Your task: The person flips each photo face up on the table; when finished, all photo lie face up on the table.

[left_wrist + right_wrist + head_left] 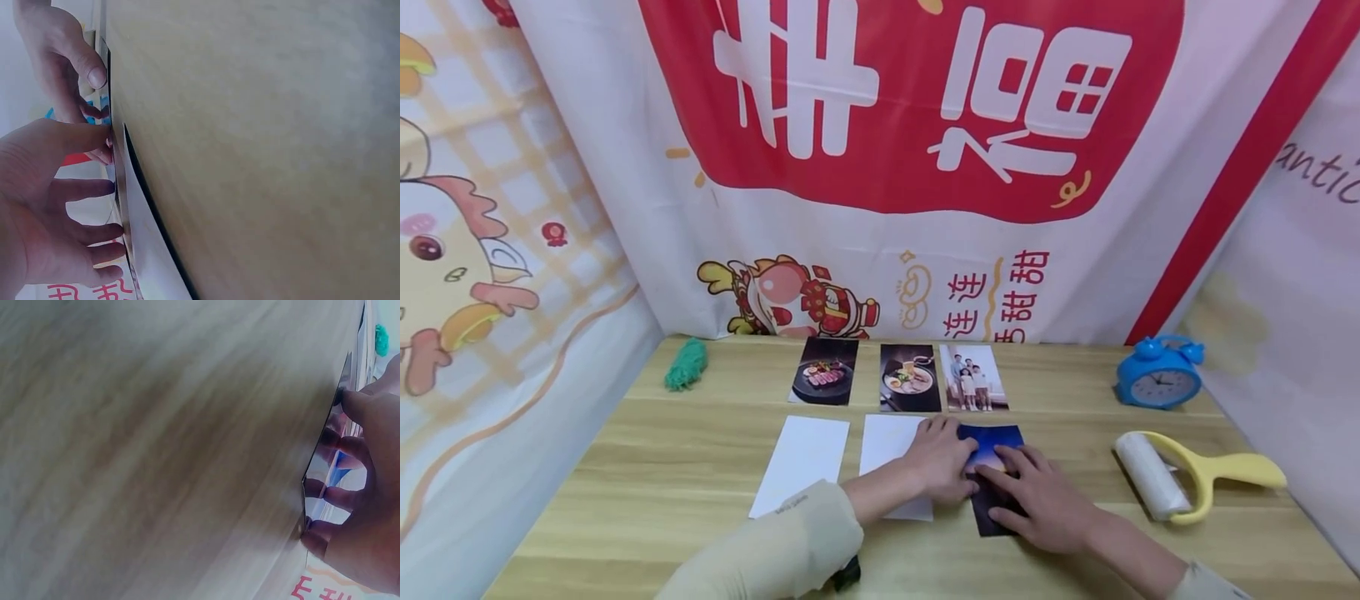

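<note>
The dark blue photo (991, 444) lay flat on the wooden table (647, 500) between the two hands, touched from both sides. The left hand (942, 460) reached over the right-hand white card (886, 446) to the photo's left edge, its fingers extended and relaxed; whether it also touched that card could not be told. The right hand (1051, 504) covered part of the photo's right edge, fingers spread and gently bent, tips resting on the surface without gripping. The photo's far edge sat just short of the family photo (973, 379), which stood in a row with the noodle photo (910, 379) and the meat photo (823, 375). Leftward, the left-hand white card (801, 467) lay beyond its twin, across a narrow strip of wood. Rightward, a wider stretch of tabletop ran to the yellow-handled roller (1152, 477), with the blue alarm clock (1159, 383) behind it. The photo was deep blue at its far end, passed through a pale pinkish glow, and darkened to black nearest the person; its glossy face mirrored the right fingertips.
</note>
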### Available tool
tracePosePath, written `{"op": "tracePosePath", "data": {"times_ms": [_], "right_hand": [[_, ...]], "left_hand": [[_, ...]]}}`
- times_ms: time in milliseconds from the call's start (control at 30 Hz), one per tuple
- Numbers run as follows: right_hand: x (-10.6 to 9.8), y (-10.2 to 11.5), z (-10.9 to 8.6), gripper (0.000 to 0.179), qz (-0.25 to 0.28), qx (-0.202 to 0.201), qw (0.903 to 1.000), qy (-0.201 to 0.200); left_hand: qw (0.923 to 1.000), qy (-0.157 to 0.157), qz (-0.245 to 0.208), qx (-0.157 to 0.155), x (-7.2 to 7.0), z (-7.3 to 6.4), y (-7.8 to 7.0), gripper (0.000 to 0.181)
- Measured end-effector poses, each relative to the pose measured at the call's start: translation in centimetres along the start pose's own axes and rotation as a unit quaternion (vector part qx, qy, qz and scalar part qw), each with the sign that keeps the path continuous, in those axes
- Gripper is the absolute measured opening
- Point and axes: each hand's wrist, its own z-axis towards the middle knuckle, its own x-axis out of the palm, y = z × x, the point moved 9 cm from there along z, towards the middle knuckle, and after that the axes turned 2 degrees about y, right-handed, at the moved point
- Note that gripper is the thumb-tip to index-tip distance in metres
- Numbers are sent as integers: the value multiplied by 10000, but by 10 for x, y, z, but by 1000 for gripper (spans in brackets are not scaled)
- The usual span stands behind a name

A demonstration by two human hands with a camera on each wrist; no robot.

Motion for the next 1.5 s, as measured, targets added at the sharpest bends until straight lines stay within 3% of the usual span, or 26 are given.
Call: {"op": "tracePosePath", "data": {"times_ms": [200, 433, 1000, 1300, 1500], "right_hand": [[-7, 0, -1, 58, -170, -19, 9994, -291], [-6, -1, -1, 59, -91, 4, 9997, -233], [0, -7, 1, 59, -14, 237, 9997, 7], [-1, -3, 1, 57, -23, 183, 9998, -59], [-9, 1, 1, 53, 2, 363, 9989, -296]], "left_hand": [[10000, 75, -38, -35, 0, 4, 0, 57], [9994, 200, -267, -54, 3, 4, 1, 57], [9995, 130, -255, -114, 2, 4, 0, 57], [9997, 217, 49, -81, 2, 3, 1, 57], [9995, 216, -195, -79, -6, 7, 5, 56]]}}
